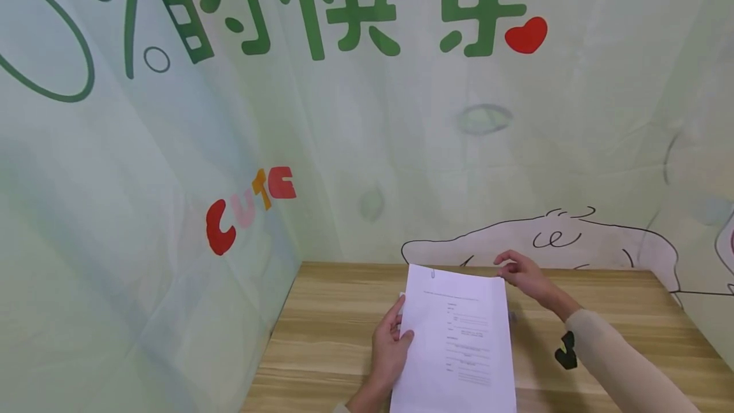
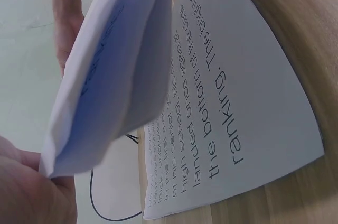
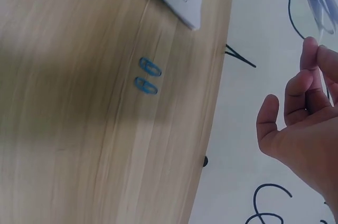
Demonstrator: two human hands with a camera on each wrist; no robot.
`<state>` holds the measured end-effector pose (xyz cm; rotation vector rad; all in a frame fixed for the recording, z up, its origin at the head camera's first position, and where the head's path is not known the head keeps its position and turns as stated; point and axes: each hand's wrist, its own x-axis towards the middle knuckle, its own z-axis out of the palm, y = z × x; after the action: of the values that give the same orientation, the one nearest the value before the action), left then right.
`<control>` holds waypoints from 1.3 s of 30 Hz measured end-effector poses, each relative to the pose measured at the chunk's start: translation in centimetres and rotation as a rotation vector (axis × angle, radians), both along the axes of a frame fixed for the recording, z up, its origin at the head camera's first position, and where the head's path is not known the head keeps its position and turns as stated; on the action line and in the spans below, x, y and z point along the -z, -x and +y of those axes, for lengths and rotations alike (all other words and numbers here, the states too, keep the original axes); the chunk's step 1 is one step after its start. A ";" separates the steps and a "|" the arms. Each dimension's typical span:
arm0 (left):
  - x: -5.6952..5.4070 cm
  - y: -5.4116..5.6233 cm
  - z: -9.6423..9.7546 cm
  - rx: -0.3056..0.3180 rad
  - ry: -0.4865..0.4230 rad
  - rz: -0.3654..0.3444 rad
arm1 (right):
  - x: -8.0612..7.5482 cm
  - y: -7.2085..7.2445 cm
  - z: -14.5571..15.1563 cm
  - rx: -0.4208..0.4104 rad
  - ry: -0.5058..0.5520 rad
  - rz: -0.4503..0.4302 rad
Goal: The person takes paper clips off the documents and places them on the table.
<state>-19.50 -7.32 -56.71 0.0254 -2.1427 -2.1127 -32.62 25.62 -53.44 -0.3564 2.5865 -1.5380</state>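
Note:
A stack of printed sheets (image 1: pixel 453 343) is held up over the table, tilted. A paper clip (image 1: pixel 432 273) sits on its top edge near the left corner. My left hand (image 1: pixel 392 344) grips the stack by its left edge, thumb in front. At the top right corner, my right hand (image 1: pixel 524 278) pinches the sheets between thumb and forefinger, its other fingers loosely bent. In the left wrist view the held sheets (image 2: pixel 113 76) bow and part slightly. Below them, a page with large print (image 2: pixel 237 92) lies on the table.
Two blue paper clips (image 3: pixel 150 67) lie side by side on the wooden table (image 3: pixel 79 129), near the page's corner. A printed cloth backdrop (image 1: pixel 367 145) with green characters stands behind the table and along its left side. A black object (image 1: pixel 566 350) is at the right sleeve.

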 end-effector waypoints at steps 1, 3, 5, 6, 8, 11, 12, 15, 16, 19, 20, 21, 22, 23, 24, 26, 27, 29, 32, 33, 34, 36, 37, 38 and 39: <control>0.0 0.0 0.0 0.001 -0.004 0.004 | 0.1 0.0 0.1 0.005 -0.001 -0.004; 0.0 0.0 -0.1 0.000 -0.002 0.002 | 0.4 -0.1 0.5 0.005 -0.009 -0.006; 0.0 0.0 -0.1 0.000 -0.002 -0.002 | 0.7 -0.1 0.8 0.002 -0.012 -0.015; 0.0 0.0 -0.1 0.000 -0.003 -0.001 | 0.8 -0.1 0.9 0.002 -0.014 -0.019; 0.0 0.1 -0.1 -0.004 0.007 -0.001 | 1.0 -0.2 1.1 0.007 -0.015 -0.031; 0.0 0.1 0.0 -0.010 0.011 0.005 | 1.1 -0.4 1.3 0.017 -0.042 -0.052; 0.0 0.1 0.0 -0.014 0.012 0.006 | 1.2 -0.5 1.4 0.022 -0.050 -0.060; -0.1 0.0 -0.1 -0.027 0.010 -0.001 | 1.4 -0.7 1.8 0.019 -0.078 -0.071; -0.1 0.0 -0.1 -0.030 0.014 -0.003 | 1.5 -0.8 1.9 0.026 -0.076 -0.079; -0.1 0.1 -0.1 -0.033 0.019 -0.010 | 1.9 -0.8 2.3 0.020 -0.078 -0.082; -0.1 0.1 0.0 -0.032 0.022 -0.013 | 2.1 -0.8 2.4 0.026 -0.075 -0.087; -0.1 0.2 0.0 -0.032 0.026 -0.013 | 2.2 -0.8 2.6 0.026 -0.076 -0.090; -0.1 0.2 0.0 -0.032 0.031 -0.011 | 2.4 -0.7 2.8 0.027 -0.078 -0.094; -0.2 0.2 0.0 -0.032 0.031 -0.013 | 2.5 -0.7 3.0 0.024 -0.085 -0.101; -0.3 0.1 0.0 -0.033 0.031 -0.014 | 2.7 -0.7 3.2 0.024 -0.091 -0.116; -0.4 0.1 0.1 -0.036 0.029 -0.013 | 2.9 -0.8 3.6 0.027 -0.106 -0.151; -0.4 0.1 0.1 -0.037 0.029 -0.007 | 3.0 -0.9 3.8 0.026 -0.114 -0.168; -0.5 0.0 0.1 -0.039 0.024 -0.002 | 3.1 -1.1 4.1 0.032 -0.126 -0.205; -0.6 -0.1 0.1 -0.040 0.019 0.004 | 3.2 -1.3 4.2 0.037 -0.133 -0.221; -0.6 -0.1 0.1 -0.040 0.018 0.002 | 3.2 -1.4 4.2 0.040 -0.133 -0.222; -0.6 -0.1 0.0 -0.038 0.014 -0.001 | 3.3 -1.4 4.2 0.045 -0.133 -0.221; -0.6 -0.1 0.0 -0.037 0.009 -0.008 | 3.3 -1.4 4.3 0.048 -0.132 -0.215; -0.6 -0.1 0.0 -0.035 0.007 -0.007 | 3.3 -1.5 4.3 0.044 -0.133 -0.209; -0.6 -0.1 0.0 -0.034 0.004 -0.006 | 3.4 -1.5 4.4 0.044 -0.128 -0.208; -0.5 -0.1 0.0 -0.034 0.005 -0.006 | 3.4 -1.5 4.5 0.041 -0.125 -0.205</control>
<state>-19.40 -7.36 -56.18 0.0670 -2.1358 -2.0908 -31.07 30.11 -56.86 -0.1274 2.5268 -1.3382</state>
